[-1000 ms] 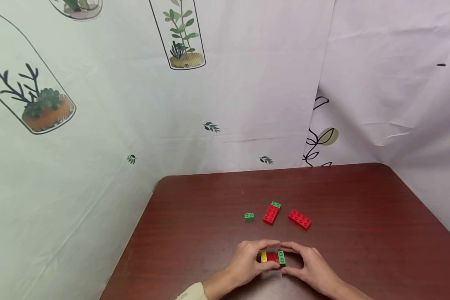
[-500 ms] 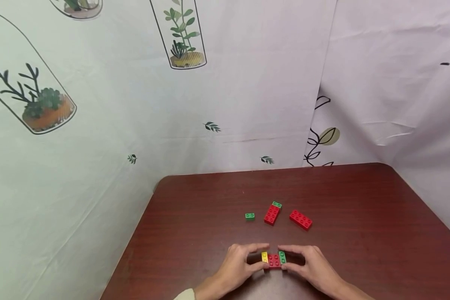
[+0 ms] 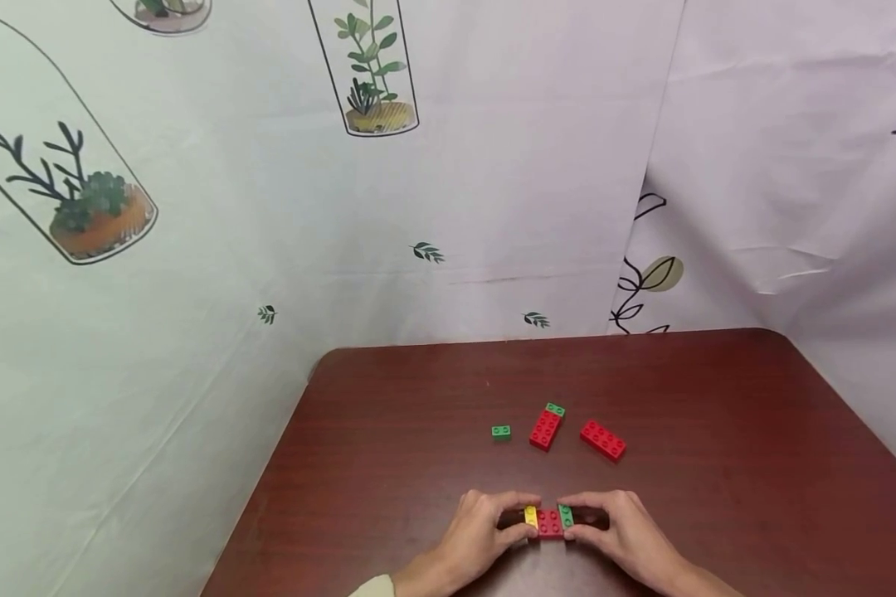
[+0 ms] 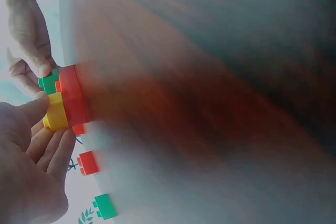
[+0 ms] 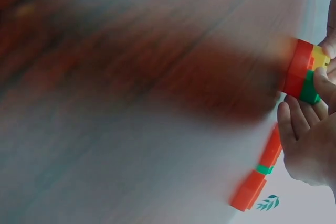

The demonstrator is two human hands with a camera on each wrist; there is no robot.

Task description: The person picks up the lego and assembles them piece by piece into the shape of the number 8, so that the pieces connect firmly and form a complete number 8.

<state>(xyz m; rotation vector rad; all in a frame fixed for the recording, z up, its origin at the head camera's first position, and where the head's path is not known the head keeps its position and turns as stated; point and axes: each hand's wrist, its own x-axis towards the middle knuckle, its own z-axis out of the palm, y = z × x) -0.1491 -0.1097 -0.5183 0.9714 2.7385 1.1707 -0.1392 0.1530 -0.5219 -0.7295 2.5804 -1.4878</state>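
A red toy brick [image 3: 549, 524] lies on the dark wooden table, with a yellow brick [image 3: 531, 515] on top at its left end and a green brick [image 3: 566, 515] on top at its right end. Red studs show between them. My left hand [image 3: 476, 529] pinches the yellow end between thumb and index finger. At the other end, my right hand [image 3: 623, 529] pinches the green end in the same way. The left wrist view shows the yellow brick [image 4: 56, 111] seated on the red one [image 4: 74, 95]. Green and red sides [image 5: 310, 86] appear by the right thumb in the right wrist view.
Farther back on the table [image 3: 388, 464] lie a loose small green brick [image 3: 501, 433], a red brick [image 3: 545, 429] with a green brick [image 3: 556, 410] at its far end, and a separate red brick [image 3: 603, 440]. Patterned cloth [image 3: 493, 207] hangs behind the table.
The left hand has drawn back leftward from across the red brick to its yellow end, uncovering the middle studs. Both index fingers have come in against the bricks since half a second ago.
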